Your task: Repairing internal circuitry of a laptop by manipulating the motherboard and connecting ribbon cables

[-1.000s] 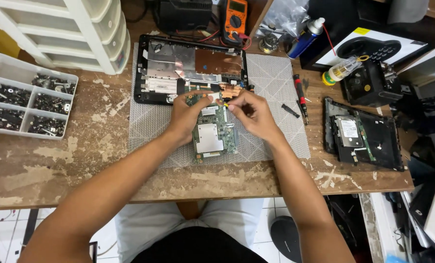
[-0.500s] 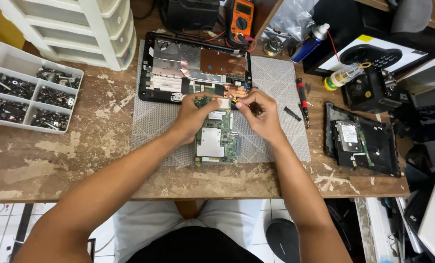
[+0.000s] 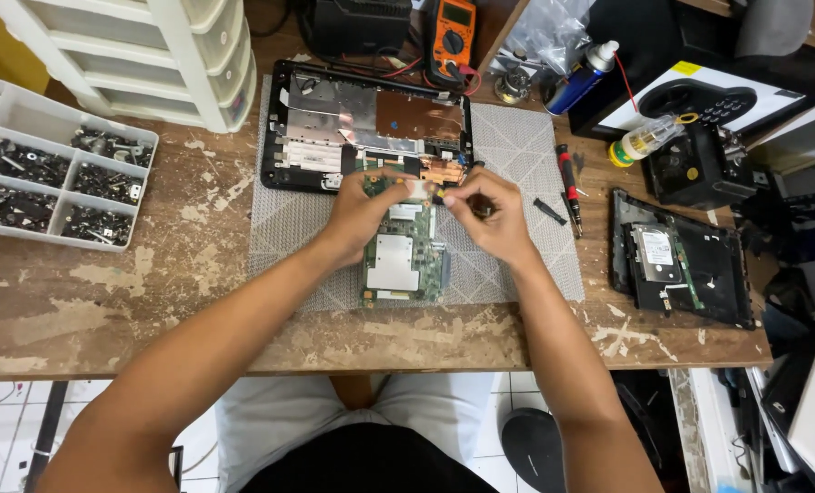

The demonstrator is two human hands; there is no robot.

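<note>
Far left on the worktop (image 3: 106,301): a parts tray (image 3: 51,187) of dark screws. Left hand (image 3: 363,212) curled, fingers pressed on the top edge of the green circuit board (image 3: 400,260) (lying mid-mat, just below the opened laptop base (image 3: 371,123)). Right hand (image 3: 489,215) pinches a small dark tool at the board's upper right corner. Red screwdriver (image 3: 567,183) beyond; second opened casing (image 3: 681,260) far right.

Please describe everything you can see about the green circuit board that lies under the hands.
The green circuit board lies flat on the grey mesh mat, long side pointing toward the person. A silver metal shield covers its middle, and small connectors line its edges. Its far end sits beside the opened laptop base. The left hand presses on its far left corner; the right hand works at its far right corner.
</note>
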